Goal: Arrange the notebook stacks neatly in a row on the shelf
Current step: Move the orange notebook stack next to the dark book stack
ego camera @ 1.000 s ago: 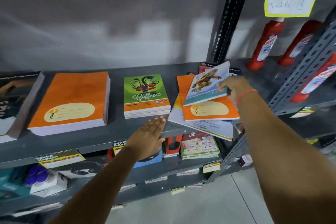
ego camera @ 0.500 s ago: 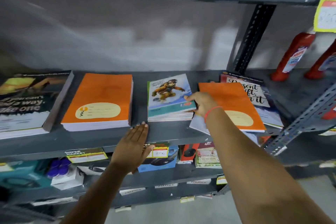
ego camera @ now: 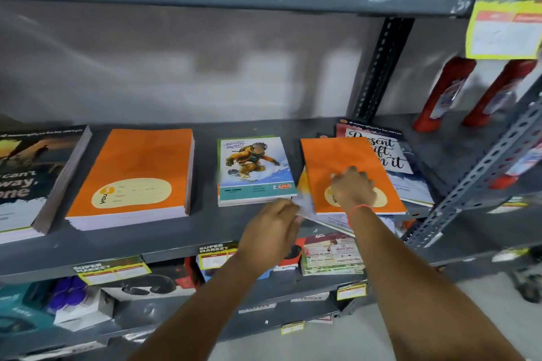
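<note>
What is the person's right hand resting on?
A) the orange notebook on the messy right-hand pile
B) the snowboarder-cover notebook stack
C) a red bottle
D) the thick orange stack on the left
A: the right hand lies flat on the orange notebook topping the skewed pile.

There is one view only, taken from the person's head, looking forward and down along both forearms at the grey shelf (ego camera: 176,237). It sits close, within arm's reach of the notebooks. The left hand (ego camera: 271,228) and right hand (ego camera: 353,187) lie low and right of centre; the shelves run beyond, above and below them.
</note>
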`<state>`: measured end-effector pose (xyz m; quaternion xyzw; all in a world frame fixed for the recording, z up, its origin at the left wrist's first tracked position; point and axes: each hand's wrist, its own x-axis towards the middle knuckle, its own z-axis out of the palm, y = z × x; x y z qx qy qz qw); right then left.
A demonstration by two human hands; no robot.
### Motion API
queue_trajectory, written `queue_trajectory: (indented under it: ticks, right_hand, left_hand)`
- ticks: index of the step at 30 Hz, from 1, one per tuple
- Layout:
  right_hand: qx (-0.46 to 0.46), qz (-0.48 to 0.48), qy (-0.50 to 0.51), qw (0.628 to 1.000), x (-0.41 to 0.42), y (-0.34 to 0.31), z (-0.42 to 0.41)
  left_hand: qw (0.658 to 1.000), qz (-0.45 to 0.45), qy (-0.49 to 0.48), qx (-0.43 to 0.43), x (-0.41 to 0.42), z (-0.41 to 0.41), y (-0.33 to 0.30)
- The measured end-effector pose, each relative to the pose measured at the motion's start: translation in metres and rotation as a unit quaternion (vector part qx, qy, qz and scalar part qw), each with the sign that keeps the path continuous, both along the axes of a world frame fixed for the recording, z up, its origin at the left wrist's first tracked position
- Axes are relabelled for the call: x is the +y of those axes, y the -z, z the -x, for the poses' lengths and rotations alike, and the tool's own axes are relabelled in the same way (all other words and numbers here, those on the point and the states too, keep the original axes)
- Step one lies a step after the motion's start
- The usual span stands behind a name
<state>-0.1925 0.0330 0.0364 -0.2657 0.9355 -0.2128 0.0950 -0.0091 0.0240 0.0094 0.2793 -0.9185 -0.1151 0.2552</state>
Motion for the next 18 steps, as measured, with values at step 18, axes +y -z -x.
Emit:
queue_trajectory:
  ticks: [18]
  right_hand:
    - [-0.148, 0.053, 0.081, 0.984, 0.070, -0.019, 0.102]
  left_hand:
    - [0.775, -0.559, -0.221, 0.195, 0.005, 0.127, -0.036]
